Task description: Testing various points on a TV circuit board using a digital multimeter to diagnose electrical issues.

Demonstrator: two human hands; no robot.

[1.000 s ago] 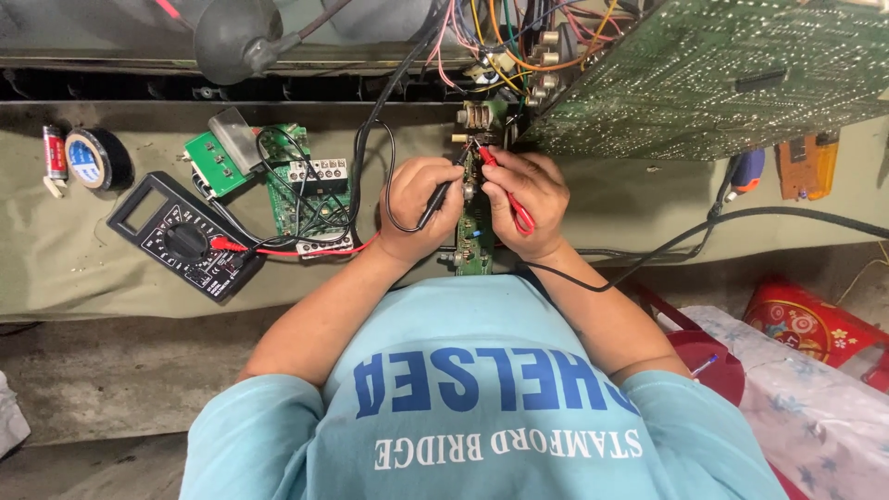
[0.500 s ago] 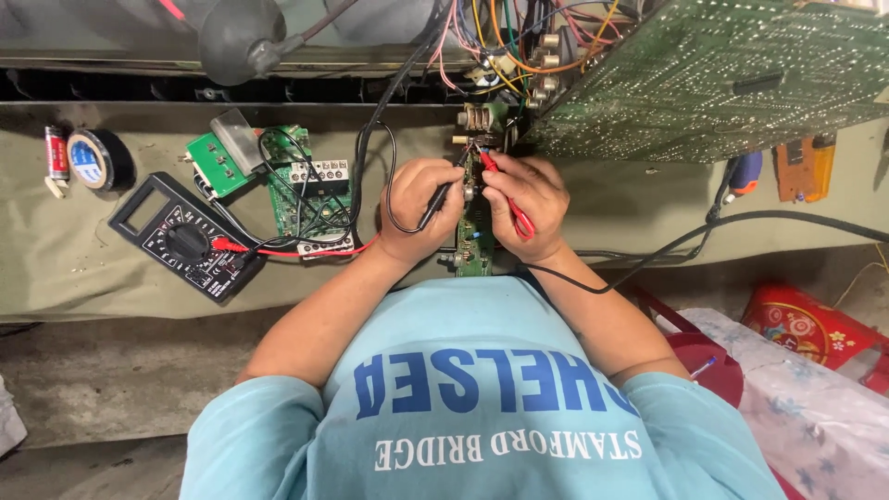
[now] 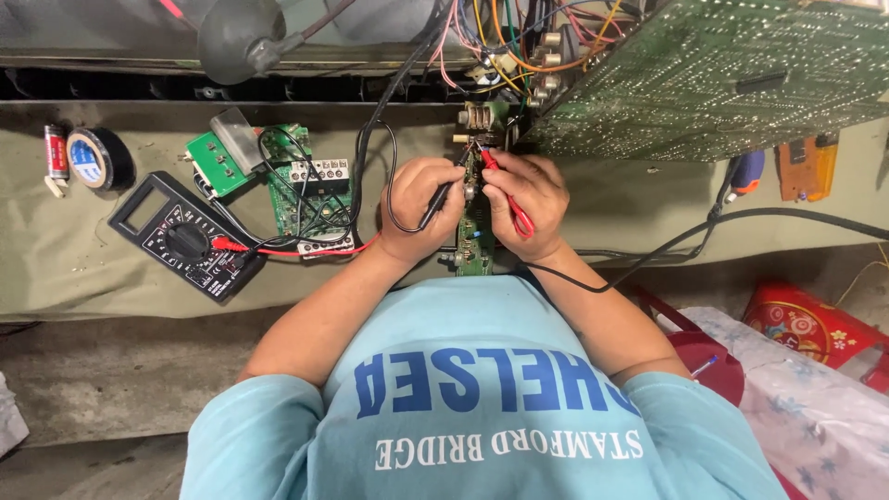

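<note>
My left hand [image 3: 417, 213] grips a black meter probe [image 3: 441, 196], its tip pointing at the top of a narrow green circuit board [image 3: 476, 236] that stands between both hands. My right hand [image 3: 532, 190] holds a red probe [image 3: 515, 209] with its tip on the same end of that board. The hands nearly touch each other over it. Red and black leads run left to a black multimeter [image 3: 183, 237] lying on the olive cloth.
A green board with a white terminal block [image 3: 307, 199] and a smaller green board [image 3: 213, 163] lie left of the hands. Black tape roll [image 3: 98, 157] and a battery [image 3: 56, 152] sit far left. A large circuit board [image 3: 722, 83] tilts at top right over a blue-handled screwdriver [image 3: 746, 172]. Red tin [image 3: 804, 324] at right.
</note>
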